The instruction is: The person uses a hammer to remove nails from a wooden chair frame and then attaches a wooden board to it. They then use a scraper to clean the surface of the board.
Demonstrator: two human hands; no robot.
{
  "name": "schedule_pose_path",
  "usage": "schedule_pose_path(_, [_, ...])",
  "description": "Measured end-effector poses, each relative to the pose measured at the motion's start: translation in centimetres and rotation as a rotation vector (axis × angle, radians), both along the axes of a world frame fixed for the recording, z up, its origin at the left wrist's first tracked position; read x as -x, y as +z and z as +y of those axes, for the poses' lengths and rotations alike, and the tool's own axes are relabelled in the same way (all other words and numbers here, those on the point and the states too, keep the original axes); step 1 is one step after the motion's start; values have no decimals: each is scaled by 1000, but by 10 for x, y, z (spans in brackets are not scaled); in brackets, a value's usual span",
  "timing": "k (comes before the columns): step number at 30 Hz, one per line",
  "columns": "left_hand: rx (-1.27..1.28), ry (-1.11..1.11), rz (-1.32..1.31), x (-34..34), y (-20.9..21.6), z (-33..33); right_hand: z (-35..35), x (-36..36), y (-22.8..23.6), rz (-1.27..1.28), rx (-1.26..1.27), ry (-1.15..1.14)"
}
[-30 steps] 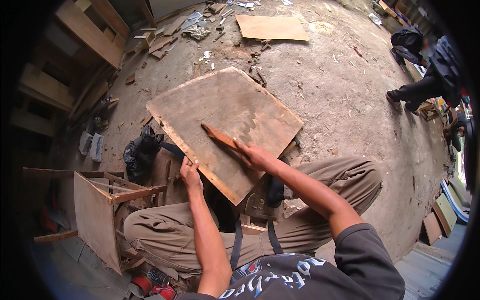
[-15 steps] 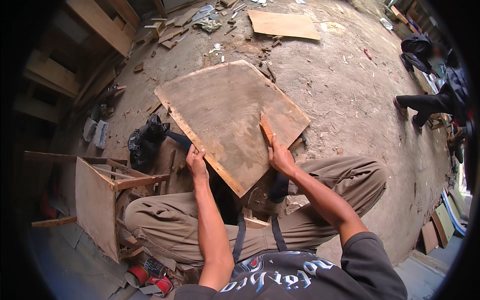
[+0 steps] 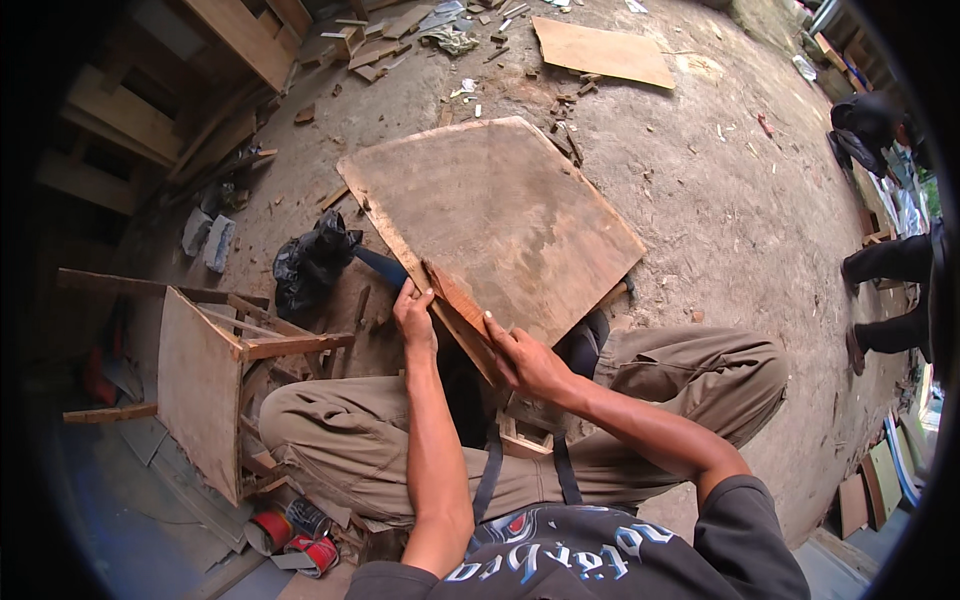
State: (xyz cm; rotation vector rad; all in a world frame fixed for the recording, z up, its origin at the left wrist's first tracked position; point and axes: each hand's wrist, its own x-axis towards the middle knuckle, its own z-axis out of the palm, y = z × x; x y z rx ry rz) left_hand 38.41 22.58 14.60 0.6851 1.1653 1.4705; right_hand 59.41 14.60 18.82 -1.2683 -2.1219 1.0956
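Observation:
A large worn plywood board (image 3: 510, 210) lies tilted in front of my knees, with a wooden strip along its lower left edge. My left hand (image 3: 414, 312) is closed on that edge, thumb on top. In my right hand (image 3: 525, 360) is a reddish-brown piece of wood (image 3: 455, 296) with a jagged pointed end. It lies along the board's edge strip, its tip close to my left fingers. My right index finger stretches along the piece; the other fingers are partly hidden. Beneath the board, a small wooden frame (image 3: 524, 440) shows between my legs.
An overturned wooden stool-like frame (image 3: 200, 390) lies at the left, near a black plastic bag (image 3: 312, 265) and red cans (image 3: 312, 555). Another plywood sheet (image 3: 605, 52) and scattered wood scraps lie on the dirt floor ahead. At the right edge stands another person (image 3: 890, 300).
My right hand has brought the reddish wood piece left and nearer, from the middle of the board to its edge strip. My view has shifted slightly. The person at right has changed stance.

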Motion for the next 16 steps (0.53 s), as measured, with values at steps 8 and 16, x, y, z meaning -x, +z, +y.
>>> schedule_pose_path(8, [-45,-12,-247,-4,-2,7,10,-23,-11,-46,-6,-172])
schedule_pose_path(16, [80,133,-347,-7,-37,11,-18,-30,1,-159,187,-270])
